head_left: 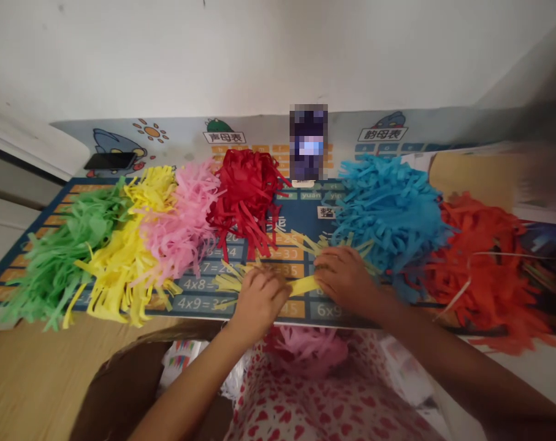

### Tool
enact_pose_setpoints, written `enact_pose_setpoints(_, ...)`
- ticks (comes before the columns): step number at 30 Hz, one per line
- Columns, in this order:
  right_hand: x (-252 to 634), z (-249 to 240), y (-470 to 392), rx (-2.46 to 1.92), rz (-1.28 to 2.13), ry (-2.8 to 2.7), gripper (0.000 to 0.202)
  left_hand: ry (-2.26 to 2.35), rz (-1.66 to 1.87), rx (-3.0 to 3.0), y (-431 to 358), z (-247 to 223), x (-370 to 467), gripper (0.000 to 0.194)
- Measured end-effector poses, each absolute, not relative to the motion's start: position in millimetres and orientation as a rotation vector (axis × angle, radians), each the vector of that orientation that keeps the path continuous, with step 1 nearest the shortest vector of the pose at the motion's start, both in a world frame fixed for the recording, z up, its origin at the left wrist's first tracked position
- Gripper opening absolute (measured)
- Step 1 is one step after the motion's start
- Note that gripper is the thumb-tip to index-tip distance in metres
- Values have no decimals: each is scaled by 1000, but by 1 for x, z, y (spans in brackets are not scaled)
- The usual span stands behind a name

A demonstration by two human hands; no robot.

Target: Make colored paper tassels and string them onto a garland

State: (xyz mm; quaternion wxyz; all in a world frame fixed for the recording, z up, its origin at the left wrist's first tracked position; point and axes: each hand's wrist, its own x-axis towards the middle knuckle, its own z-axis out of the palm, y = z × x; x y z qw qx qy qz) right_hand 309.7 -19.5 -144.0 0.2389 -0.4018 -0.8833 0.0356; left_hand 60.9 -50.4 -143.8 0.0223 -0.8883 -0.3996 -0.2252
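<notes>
A yellow tissue paper tassel [304,285] is stretched across the table between my hands, its middle a narrow flat band. Its cut fringes fan out beyond the fingers on both sides. My left hand [263,299] is closed around the left part of the band. Curled over the right part is my right hand [344,278], a short way from the left one. The fingertips are partly hidden under both hands. Blue paper tassels [392,211] lie just past my right hand, and red ones [247,199] lie beyond my left hand.
Green [75,245], yellow [125,275] and pink tassels [183,220] lie at left; orange ones [484,263] lie at right. A phone [308,144] leans upright at the back, near the wall. Another dark phone [110,161] lies back left. A cardboard box [121,380] stands below the table edge.
</notes>
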Motion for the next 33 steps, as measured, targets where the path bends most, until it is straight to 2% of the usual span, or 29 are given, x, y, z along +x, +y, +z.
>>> enact_pose_setpoints(4,311,-134,-27,-997,117,-2544,9,-1103,-654,-2866,-50,-146,59,21)
enact_pose_setpoints(10,305,-138,-22,-832,-38,-2746,17,-1278,-483,-2833,-53,-129,75,9)
enact_pose_setpoints(14,303,-142,-7,-849,43,-2740,17,-1399,-455,-2804,-55,-127,83,14)
enact_pose_setpoints(18,301,-136,-2,-917,109,-2713,19,-1448,-494,-2740,-53,-134,82,9)
enact_pose_setpoints(23,287,-127,-12,-883,-14,-2751,12,-1485,-571,-2667,-55,-140,84,5)
enact_pose_setpoints(28,291,-135,-19,-797,-187,-2728,23,-1484,-601,-2607,-65,-143,81,5)
enact_pose_setpoints(33,320,-148,-13,-862,-75,-2564,18,-1550,-741,-2583,-74,-150,65,5)
